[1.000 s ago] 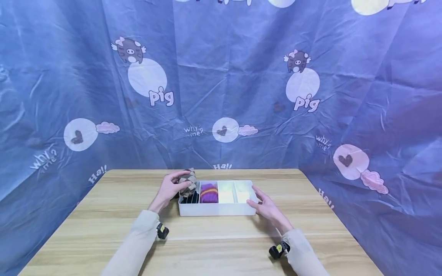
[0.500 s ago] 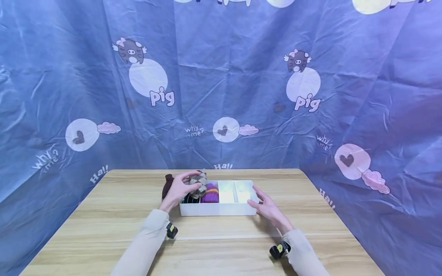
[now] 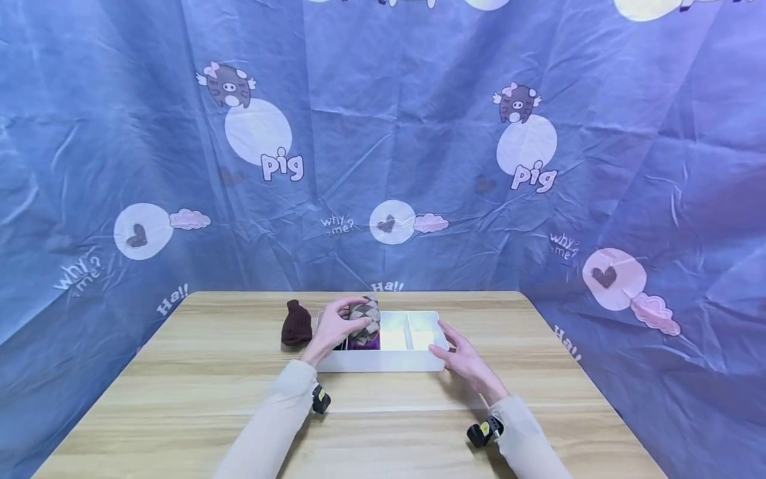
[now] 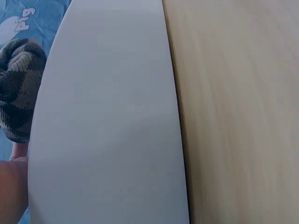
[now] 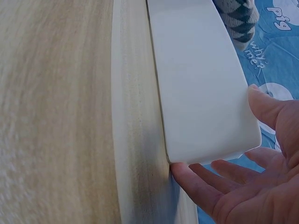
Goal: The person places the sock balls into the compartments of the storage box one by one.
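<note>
My left hand (image 3: 335,326) holds a rolled grey-and-brown diamond-patterned sock (image 3: 364,319) between thumb and fingers, above the second compartment of a white divided box (image 3: 383,361). Below it, part of a purple rolled sock (image 3: 365,342) shows in that compartment. The leftmost compartment, with a black striped sock (image 3: 340,345), is mostly covered by this hand. At the box's right end my right hand (image 3: 463,359) holds on, thumb at the front rim and fingers along the end wall. In the left wrist view the patterned sock (image 4: 21,88) stands out past the box's edge.
A dark maroon rolled sock (image 3: 296,324) lies on the wooden table (image 3: 383,426), left of the box. The two right compartments show their pale floors. Behind the table hangs a blue curtain (image 3: 383,153) with pig prints.
My left hand has carried the patterned sock rightward, from over the leftmost compartment to over the purple sock. The maroon sock has come into full view. My right hand has stayed at the box's end.
</note>
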The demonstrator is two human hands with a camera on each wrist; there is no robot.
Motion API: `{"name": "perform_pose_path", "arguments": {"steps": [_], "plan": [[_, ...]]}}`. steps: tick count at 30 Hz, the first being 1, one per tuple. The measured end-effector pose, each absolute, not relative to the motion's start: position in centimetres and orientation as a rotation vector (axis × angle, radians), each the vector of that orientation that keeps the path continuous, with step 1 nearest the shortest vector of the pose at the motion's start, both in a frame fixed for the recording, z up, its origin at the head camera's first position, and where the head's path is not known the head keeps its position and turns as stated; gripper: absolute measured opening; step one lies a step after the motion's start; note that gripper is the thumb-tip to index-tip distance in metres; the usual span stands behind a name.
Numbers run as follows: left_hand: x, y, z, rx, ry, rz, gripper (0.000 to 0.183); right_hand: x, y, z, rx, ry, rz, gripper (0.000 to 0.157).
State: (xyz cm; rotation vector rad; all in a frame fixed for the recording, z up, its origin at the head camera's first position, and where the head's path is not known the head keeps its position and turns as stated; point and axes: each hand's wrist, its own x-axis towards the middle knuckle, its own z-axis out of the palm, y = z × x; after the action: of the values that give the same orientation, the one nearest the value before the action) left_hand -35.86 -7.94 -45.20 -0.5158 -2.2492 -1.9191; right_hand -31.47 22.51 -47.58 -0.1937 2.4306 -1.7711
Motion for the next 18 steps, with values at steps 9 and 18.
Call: {"name": "perform_pose_path", "arguments": {"steps": [9, 18], "plan": [[-33.7, -5.8, -43.3, -0.567, -2.234, -1.881, 0.043, -31.7, 22.5, -47.7, -0.187, 2.437, -1.769, 0.078], [-36.3, -4.0, -45.9, -0.493, -2.209, -1.864, 0.045, -31.4, 22.4, -47.3, -0.195, 2.405, -1.803, 0.076]]}}
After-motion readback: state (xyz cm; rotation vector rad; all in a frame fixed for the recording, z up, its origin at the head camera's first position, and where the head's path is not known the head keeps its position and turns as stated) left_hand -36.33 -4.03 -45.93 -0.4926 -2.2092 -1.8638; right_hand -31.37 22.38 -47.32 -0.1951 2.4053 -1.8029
